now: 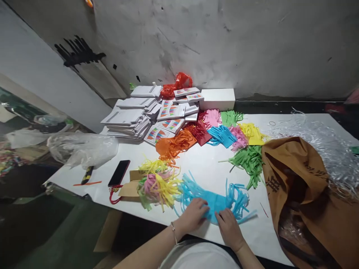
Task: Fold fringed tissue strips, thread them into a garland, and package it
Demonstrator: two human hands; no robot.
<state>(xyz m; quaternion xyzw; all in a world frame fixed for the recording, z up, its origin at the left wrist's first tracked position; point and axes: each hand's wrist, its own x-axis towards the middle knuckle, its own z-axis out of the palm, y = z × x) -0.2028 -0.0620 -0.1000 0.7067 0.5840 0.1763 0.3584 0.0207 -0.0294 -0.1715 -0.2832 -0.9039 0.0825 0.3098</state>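
Grey wall (pixel 252 48) is filling the top of the frame behind a white-covered table (pixel 196 160). At lower centre, blue fringed paper (pixel 215 198) is lying on the tabletop, its loose strips spreading to both sides. Your left hand (pixel 197 213) is resting on the paper's lower left part, and your right hand (pixel 229 226) is touching its lower edge close by. Both are bending their fingers over it in a narrow curl; whether they are pinching it, I cannot tell. Just left of the blue paper, a yellow, pink and green bundle (pixel 159 185) is covering part of some brown card (pixel 130 189), near a phone (pixel 119 173). Brown cloth (pixel 297 158) is draping over the right side.
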